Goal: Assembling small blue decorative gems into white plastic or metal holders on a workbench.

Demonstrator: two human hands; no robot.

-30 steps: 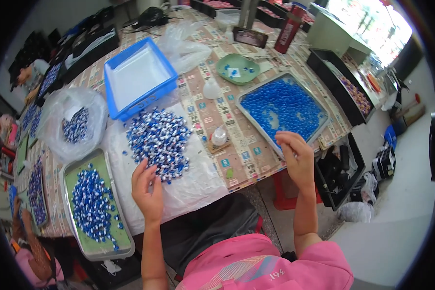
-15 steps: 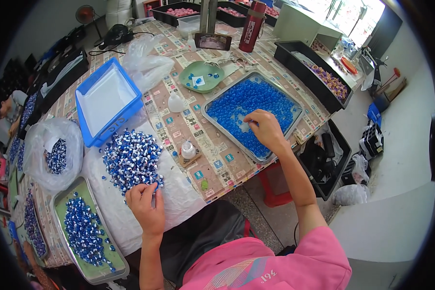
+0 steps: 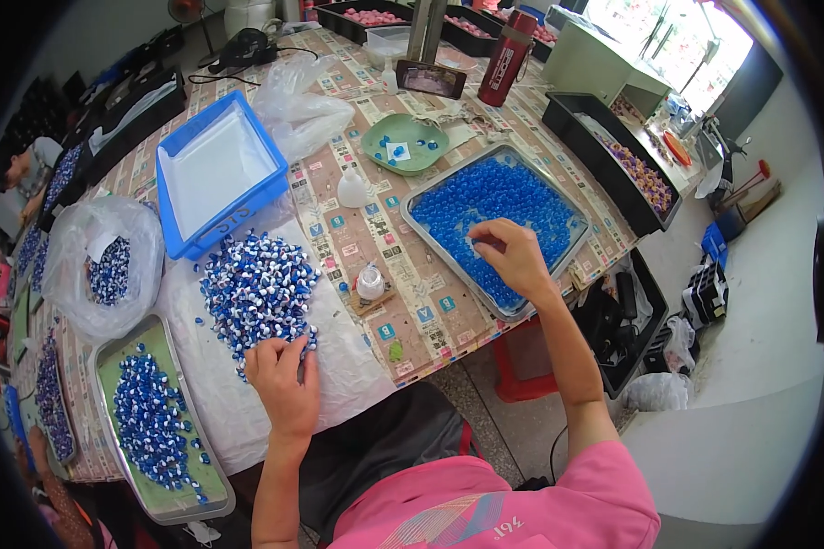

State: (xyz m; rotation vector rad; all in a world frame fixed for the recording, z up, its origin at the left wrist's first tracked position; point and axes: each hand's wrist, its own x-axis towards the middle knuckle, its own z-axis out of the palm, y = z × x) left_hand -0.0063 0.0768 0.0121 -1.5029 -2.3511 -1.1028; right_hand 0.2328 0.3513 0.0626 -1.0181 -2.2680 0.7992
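While the person in the pink top sits at the near edge of the desk (image 3: 430, 320), the left hand (image 3: 282, 384) lies at the near side of a pile of blue-and-white beads (image 3: 258, 291). Its fingers are curled down into the beads, so I cannot tell if the grip is pinching one. The pile sits on a white plastic sheet (image 3: 357, 375). Just left of that, near the desk's edge, is a green tray (image 3: 119, 366) with more blue-and-white beads in it.

A bit farther and to the right, the right hand (image 3: 513, 256) is over a metal tray (image 3: 458, 174) full of blue balls (image 3: 504, 197). Its fingertips are pressed together at the near left part of the tray, and they look to be pinching something small, too small to tell.

Between the two hands stands a small clear bottle (image 3: 370, 282). On the left lies a clear bag (image 3: 82, 229) with beads inside.

Farther back sits a blue bin (image 3: 169, 233) with white inside, left of the middle. Beside it, farther right, is a crumpled clear bag (image 3: 298, 105), then a green plate (image 3: 405, 146) with a few blue bits.

At the far end are a phone (image 3: 430, 80) and a red bottle (image 3: 505, 57). On the right stands a black crate (image 3: 613, 156).
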